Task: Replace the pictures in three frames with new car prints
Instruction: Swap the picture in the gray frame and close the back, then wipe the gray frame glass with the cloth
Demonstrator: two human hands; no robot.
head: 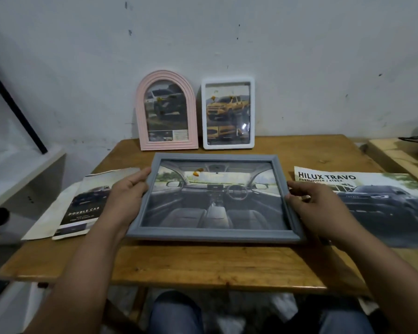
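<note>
Grey frame (215, 198): front up over the middle of the wooden table (203, 263), showing a car-interior print.
Left hand (128, 194): fingers curled round the frame's left edge.
Right hand (311, 203): fingers curled on its right edge.
Pink arched frame (166, 110): upright against the wall, truck print inside.
White frame (228, 113): just beside it, yellow truck print.
Brochures: one at left (82, 208), one at right (381, 201).

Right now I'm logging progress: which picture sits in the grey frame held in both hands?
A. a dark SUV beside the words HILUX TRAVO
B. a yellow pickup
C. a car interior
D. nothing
C: the grey frame shows a dashboard, steering wheel and seats.
</note>
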